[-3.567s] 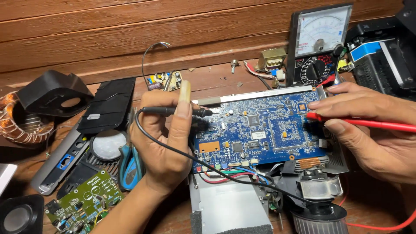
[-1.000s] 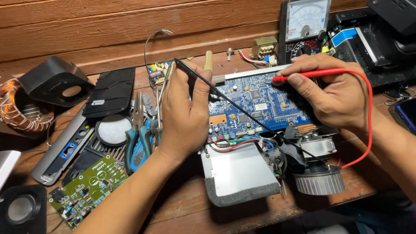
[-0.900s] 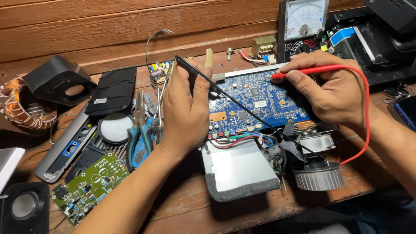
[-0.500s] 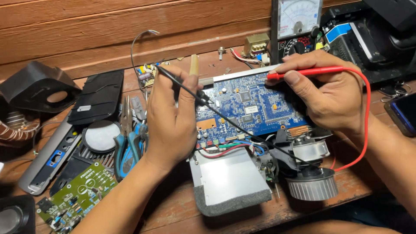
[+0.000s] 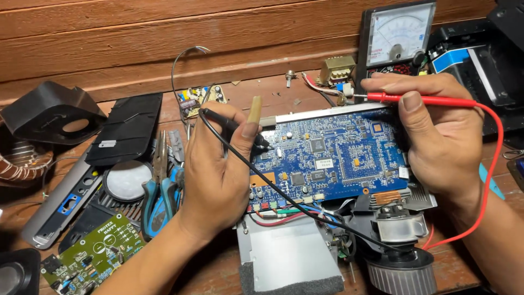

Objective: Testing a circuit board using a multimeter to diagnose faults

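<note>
A blue circuit board (image 5: 333, 158) lies on a grey metal chassis (image 5: 289, 262) in the middle of the wooden bench. My left hand (image 5: 218, 169) grips a black test probe (image 5: 240, 128), its tip touching the board's left edge; its black lead runs down across the board. My right hand (image 5: 436, 131) grips a red test probe (image 5: 420, 100), held level with its tip pointing left above the board's upper right corner. Its red lead loops down to the right. An analogue meter (image 5: 396, 38) stands upright behind the board.
Blue-handled pliers (image 5: 158, 191) and a round white part (image 5: 126, 180) lie left of my left hand. A green circuit board (image 5: 93, 254) sits at lower left, black plastic covers (image 5: 128, 128) at upper left. A motor with a ribbed wheel (image 5: 401, 273) sits at lower right.
The view has shifted a little. My left hand brought the black probe tip down onto the board's left edge. The red probe stays near the upper right corner.
</note>
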